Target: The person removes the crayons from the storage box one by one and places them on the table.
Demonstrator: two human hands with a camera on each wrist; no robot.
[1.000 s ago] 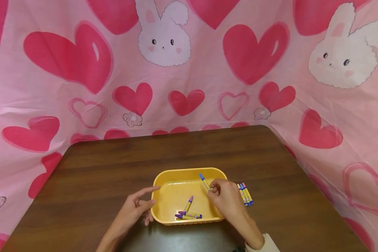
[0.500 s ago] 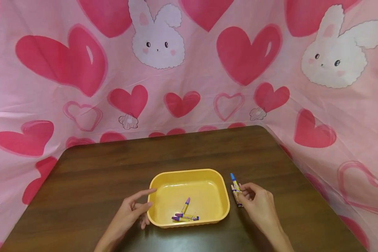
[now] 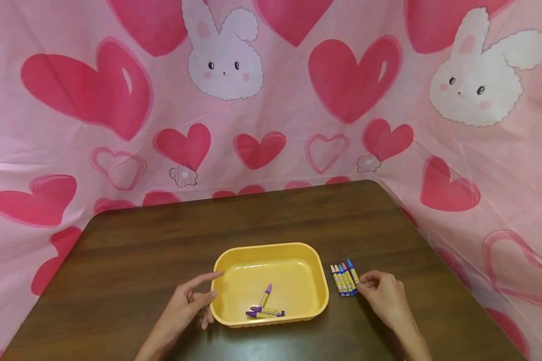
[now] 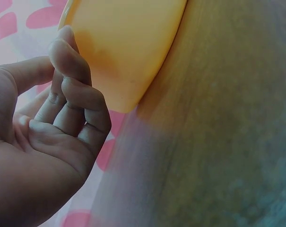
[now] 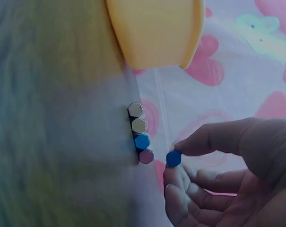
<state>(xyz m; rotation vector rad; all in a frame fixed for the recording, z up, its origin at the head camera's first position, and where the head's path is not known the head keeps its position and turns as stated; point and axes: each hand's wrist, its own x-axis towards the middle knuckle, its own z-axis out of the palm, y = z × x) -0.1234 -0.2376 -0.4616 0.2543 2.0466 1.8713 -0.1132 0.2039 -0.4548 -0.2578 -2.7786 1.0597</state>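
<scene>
My right hand (image 3: 384, 296) pinches a blue crayon (image 3: 353, 271) between thumb and fingers, right of a row of several crayons (image 3: 341, 282). In the right wrist view the held crayon's blue end (image 5: 173, 159) is a small gap away from the row's pink crayon (image 5: 146, 156). My left hand (image 3: 185, 303) is at the left rim of a yellow tray (image 3: 271, 245), index finger reaching over the rim and thumb tip at it; its other fingers bend loosely below. Inside the tray lie three purple-toned crayons (image 3: 265, 296), two of them side by side near the front wall.
The dark wooden table (image 3: 171, 240) carries the tray and the crayon row to its right. A pink cloth (image 3: 293, 115) printed with hearts and rabbits hangs behind and along the sides of the table.
My right hand has carried the blue crayon out of the tray, over the row, and down to the row's right end. The left hand has stayed at the tray's rim.
</scene>
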